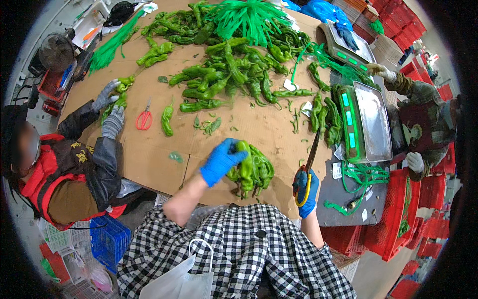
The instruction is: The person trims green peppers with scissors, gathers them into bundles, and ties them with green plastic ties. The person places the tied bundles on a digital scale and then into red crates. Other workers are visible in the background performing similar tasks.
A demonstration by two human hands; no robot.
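My left hand (225,161), in a blue glove, holds a green pepper (245,168) at its upper end. That pepper lies at the left of a small bunch of green peppers (263,166) on the cardboard in front of me. In my blue-gloved right hand (307,190) are scissors (309,179) with yellow and red handles, their long dark blades pointing away from me. A large heap of green peppers (231,71) lies further back on the cardboard-covered table (149,157), with green mesh bags (250,18) over its far part. Stem bits and a leaf (213,126) lie between.
Red-handled scissors (144,119) lie at the left, near a co-worker's grey-gloved hands (112,108) holding peppers. Two scales (368,123) (347,46) stand at the right, beside another person's gloved hands (415,162). Green netting (360,175) and red crates (396,213) are at the right.
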